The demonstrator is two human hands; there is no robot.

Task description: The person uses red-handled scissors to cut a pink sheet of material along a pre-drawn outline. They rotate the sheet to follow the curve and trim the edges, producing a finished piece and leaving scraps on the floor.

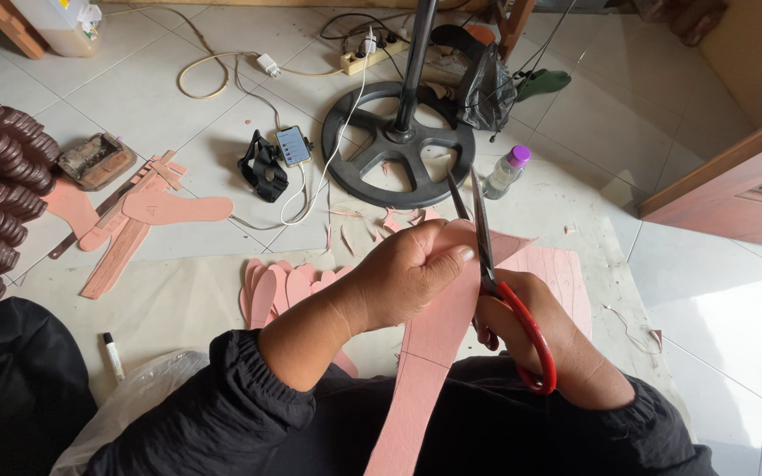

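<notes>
Fingers (438, 256) pinching pink strip (425, 353), red-handled scissors (504, 300) cutting

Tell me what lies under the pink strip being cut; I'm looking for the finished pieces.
Left of the pink strip, a fan of cut pink sole shapes lies on the mat. The left hand and strip cover whatever lies directly beneath.

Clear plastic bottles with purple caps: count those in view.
1. The clear plastic bottle with a purple cap lies on the white tiled floor, right of the black round stand base. Others may be hidden.
</notes>
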